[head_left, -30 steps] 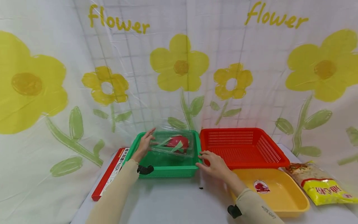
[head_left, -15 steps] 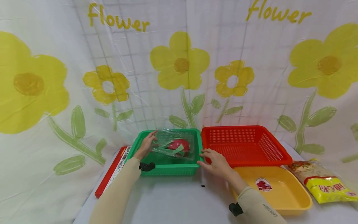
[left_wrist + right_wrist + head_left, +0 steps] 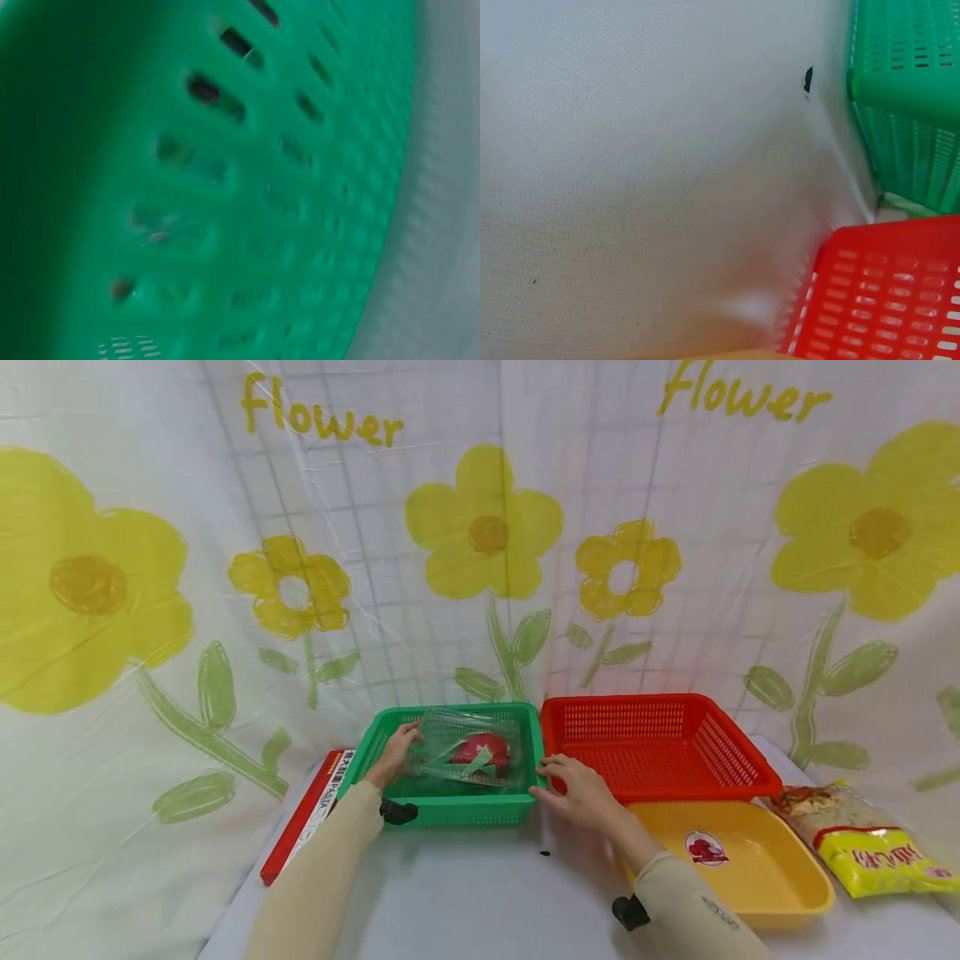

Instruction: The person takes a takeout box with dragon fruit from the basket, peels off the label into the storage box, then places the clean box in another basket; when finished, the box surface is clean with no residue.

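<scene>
A clear plastic box [image 3: 435, 727] lies slightly tilted inside the green basket [image 3: 457, 812] in the head view. My left hand [image 3: 395, 755] reaches over the basket's left rim and holds the box by its left end; some fingertips are hidden. A red dragon fruit [image 3: 491, 752] with green scales shows through the clear plastic; whether it is inside the box or under it, I cannot tell. At the basket's right rim, my right hand [image 3: 577, 789] rests with loosely bent fingers. The left wrist view is filled by the green basket's perforated wall [image 3: 247, 180], and neither wrist view shows a hand clearly.
Right of the green basket stands a red basket [image 3: 630, 768], with a yellow tray [image 3: 750, 860] in front. A noodle bag [image 3: 862, 843] lies at far right. A red-and-white pasta box [image 3: 303, 818] lies left. A small dark scrap [image 3: 544, 853] is on the table.
My left hand has lowered the clear plastic box deeper into the green basket and levelled it somewhat. The right hand has stayed by the basket's right rim.
</scene>
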`<state>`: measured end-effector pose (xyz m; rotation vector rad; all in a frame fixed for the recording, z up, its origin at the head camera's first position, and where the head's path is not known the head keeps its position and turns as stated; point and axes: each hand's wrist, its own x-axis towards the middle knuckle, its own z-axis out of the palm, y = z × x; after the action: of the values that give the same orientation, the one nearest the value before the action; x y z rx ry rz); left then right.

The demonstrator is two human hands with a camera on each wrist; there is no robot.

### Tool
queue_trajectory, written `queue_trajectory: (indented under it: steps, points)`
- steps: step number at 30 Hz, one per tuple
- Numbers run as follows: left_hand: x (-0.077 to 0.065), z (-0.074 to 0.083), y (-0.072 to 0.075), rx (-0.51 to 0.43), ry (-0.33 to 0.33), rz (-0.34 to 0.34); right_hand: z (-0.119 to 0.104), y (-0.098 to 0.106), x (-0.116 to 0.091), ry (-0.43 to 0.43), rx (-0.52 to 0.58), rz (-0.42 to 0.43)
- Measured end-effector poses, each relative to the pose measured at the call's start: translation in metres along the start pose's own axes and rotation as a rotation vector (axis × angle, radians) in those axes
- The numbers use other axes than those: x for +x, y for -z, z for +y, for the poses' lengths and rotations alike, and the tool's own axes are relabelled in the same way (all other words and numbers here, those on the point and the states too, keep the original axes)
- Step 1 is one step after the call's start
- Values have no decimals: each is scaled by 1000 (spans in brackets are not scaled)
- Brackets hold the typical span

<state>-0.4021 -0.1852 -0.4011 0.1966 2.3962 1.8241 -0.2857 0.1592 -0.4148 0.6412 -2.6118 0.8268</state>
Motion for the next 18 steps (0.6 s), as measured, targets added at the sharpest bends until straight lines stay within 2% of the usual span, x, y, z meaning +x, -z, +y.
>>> queue_trajectory:
  steps: [2, 5, 8, 11, 18]
  points:
    - [-3, 2, 7, 122, 16, -2, 0, 0, 2, 3, -1, -8]
    - [-9, 4, 20, 357, 57, -4, -2, -1, 6, 29, -22, -42]
    - [-15, 6, 30, 496, 82, -14, -4, 1, 10, 64, -51, -76]
    - [-17, 7, 32, 540, 37, -38, -5, 6, 11, 77, -75, -93]
    - [-19, 9, 17, 585, -82, -40, -4, 13, 13, 88, -136, -97]
